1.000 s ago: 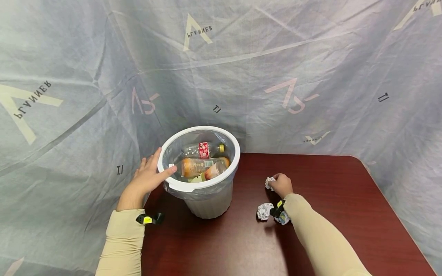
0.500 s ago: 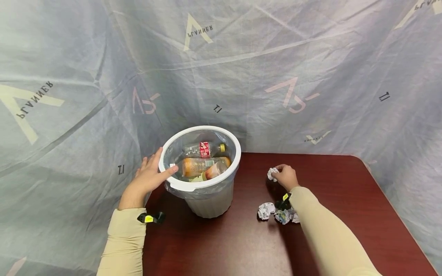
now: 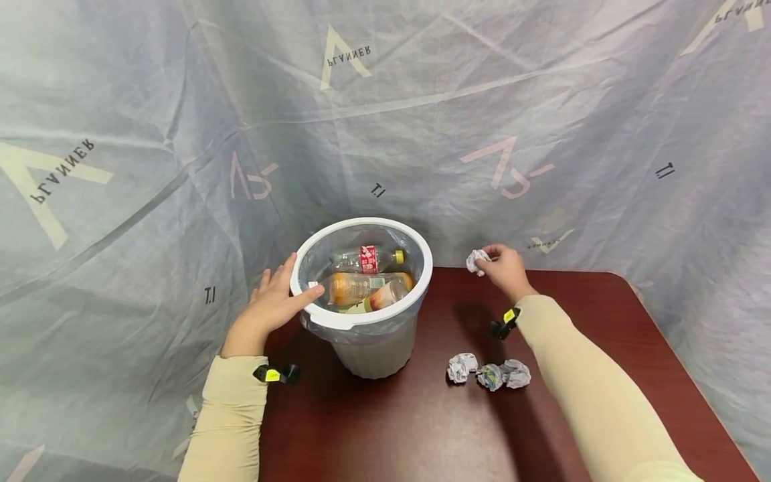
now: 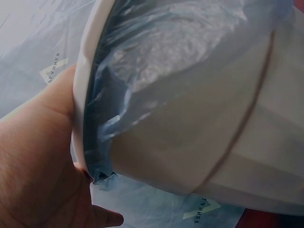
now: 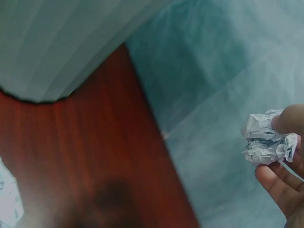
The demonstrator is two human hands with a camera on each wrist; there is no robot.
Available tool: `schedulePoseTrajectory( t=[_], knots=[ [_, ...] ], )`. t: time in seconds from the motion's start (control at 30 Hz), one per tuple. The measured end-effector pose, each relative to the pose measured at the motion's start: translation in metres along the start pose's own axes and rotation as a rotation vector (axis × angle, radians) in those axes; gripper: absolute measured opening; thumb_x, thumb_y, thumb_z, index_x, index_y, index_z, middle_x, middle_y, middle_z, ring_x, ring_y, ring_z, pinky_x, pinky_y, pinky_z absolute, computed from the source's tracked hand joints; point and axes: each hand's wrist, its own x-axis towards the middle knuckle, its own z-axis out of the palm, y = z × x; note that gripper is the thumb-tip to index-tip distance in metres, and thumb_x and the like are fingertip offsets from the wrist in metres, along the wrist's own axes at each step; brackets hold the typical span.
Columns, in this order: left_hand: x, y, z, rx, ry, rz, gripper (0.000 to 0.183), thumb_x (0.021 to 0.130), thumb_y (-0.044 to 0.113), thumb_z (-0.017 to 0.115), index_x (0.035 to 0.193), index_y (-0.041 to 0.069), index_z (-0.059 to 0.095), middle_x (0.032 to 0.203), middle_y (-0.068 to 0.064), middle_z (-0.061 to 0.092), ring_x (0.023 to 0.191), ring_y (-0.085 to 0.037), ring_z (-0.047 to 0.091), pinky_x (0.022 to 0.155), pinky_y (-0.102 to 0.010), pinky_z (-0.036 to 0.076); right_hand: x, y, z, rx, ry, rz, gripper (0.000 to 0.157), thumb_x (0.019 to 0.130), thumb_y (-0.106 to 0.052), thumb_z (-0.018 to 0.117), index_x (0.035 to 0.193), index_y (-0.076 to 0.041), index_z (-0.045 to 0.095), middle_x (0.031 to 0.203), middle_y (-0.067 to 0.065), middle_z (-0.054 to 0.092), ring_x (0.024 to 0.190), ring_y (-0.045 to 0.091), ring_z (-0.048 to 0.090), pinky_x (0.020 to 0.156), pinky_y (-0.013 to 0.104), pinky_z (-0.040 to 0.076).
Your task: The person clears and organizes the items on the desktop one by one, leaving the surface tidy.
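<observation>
A white trash can [image 3: 375, 351] with a thin plastic liner stands on the table, tilted open toward me. My left hand [image 3: 274, 304] rests on its left rim, thumb across the edge and fingers spread along the outside. Inside lie a clear bottle with a red label [image 3: 369, 260], an orange-labelled bottle [image 3: 352, 288] and a smaller bottle [image 3: 388, 294]. Raised to the right of the can, my right hand [image 3: 507, 271] pinches a crumpled paper ball [image 3: 477, 262] between thumb and fingers; the right wrist view shows this paper [image 5: 266, 137] up close.
Three more crumpled paper balls sit together on the dark red table [image 3: 409, 428]: a white one [image 3: 462, 367], a coloured one [image 3: 490, 377] and another white one [image 3: 516, 373]. Grey printed sheeting [image 3: 385, 134] hangs behind and to the left.
My right hand has lifted the paper ball away from the others, up toward the table's far edge. The trash can and my left hand have shifted slightly right together.
</observation>
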Motion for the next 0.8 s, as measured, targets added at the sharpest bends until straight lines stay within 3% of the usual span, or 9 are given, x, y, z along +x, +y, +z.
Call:
schedulePoseTrajectory(
  t=[0.5,0.8],
  knots=[
    [0.009,0.013,0.006,0.021,-0.014,0.010,0.108,0.087,0.082,0.047,0.164,0.027,-0.007,0.167,-0.024,0.006,0.152,-0.046,-0.009,0.115,-0.072,0.000,0.015,-0.082,-0.031,0.073,0.125,-0.107,0.036,0.090,-0.026,0.075,0.119,-0.004,0.068,0.112,0.015,0.069,0.100,0.029,0.069,0.072,0.027,0.050],
    [0.011,0.017,0.007,0.036,-0.025,0.007,0.108,0.087,0.083,0.046,0.164,0.028,-0.007,0.167,-0.024,0.004,0.152,-0.047,-0.011,0.114,-0.074,-0.001,0.002,-0.148,-0.028,0.154,0.058,-0.192,0.041,0.088,-0.024,0.079,0.123,-0.005,0.068,0.118,0.014,0.066,0.104,0.028,0.068,0.079,0.035,0.056]
  ],
)
